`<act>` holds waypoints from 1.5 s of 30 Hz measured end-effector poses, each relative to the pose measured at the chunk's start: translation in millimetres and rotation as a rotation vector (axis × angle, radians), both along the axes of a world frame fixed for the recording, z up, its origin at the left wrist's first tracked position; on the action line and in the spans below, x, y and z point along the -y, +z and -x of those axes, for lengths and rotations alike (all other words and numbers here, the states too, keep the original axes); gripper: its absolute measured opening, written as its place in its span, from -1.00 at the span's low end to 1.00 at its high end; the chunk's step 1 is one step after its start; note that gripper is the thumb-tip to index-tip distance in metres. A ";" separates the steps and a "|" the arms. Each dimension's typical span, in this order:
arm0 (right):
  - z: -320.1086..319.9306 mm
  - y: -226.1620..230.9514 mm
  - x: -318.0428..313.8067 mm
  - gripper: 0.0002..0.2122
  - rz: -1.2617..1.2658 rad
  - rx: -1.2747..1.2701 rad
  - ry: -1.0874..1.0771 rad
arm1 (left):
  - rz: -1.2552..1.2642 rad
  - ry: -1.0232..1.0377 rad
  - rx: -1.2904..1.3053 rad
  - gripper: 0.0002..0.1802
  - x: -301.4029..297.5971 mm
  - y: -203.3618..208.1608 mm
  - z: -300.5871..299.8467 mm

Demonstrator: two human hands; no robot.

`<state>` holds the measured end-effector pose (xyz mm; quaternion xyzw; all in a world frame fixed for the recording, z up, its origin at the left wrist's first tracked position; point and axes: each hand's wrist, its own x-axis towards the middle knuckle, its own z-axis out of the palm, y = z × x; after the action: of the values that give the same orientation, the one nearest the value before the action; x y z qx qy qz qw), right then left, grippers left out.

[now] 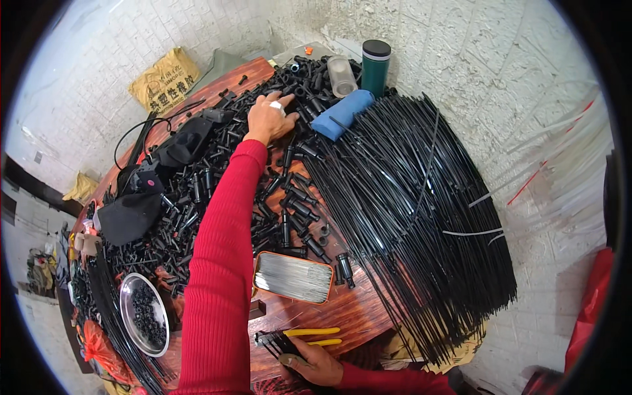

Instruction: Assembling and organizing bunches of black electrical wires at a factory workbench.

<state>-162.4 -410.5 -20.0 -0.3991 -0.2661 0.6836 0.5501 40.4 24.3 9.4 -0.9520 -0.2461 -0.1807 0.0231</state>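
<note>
My left hand (266, 120), a white wrap on one finger, reaches to the far part of a heap of black plastic tubular fittings (299, 204). Its fingers are spread and touch the heap; I see nothing held in them. Low at the near edge, my right hand (315, 363) is closed around several slim black pieces (276, 342). Yellow-handled pliers (315, 332) show right beside it; whether the hand also holds them I cannot tell. Between the hands, an orange-rimmed tin (293, 277) of thin silvery rods rests on the reddish wooden table (359, 306).
A large sheaf of thin black rods (421, 217) covers the right side. Behind it are a blue cloth roll (342, 115), a clear jar (342, 76) and a green tumbler (376, 68). At left stand a bowl of small black parts (145, 316) and a black device (146, 179).
</note>
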 end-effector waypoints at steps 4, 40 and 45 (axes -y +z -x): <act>9.7 -5.2 2.1 -0.57 -0.054 0.172 -0.155 | 0.100 0.035 0.045 -0.47 -11.1 -13.4 3.1; 6.0 4.5 -1.6 -0.58 0.042 -0.004 -0.100 | 0.262 0.161 -0.173 -0.30 -2.2 8.6 -35.9; -2.2 3.2 -4.8 -0.65 0.022 -0.003 -0.039 | 0.235 -0.005 -0.200 -0.57 -8.0 9.8 3.9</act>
<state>-160.3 -405.7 -16.8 -0.4092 -0.2501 0.6763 0.5591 36.4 32.2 19.3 -0.9620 -0.2596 -0.0551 -0.0644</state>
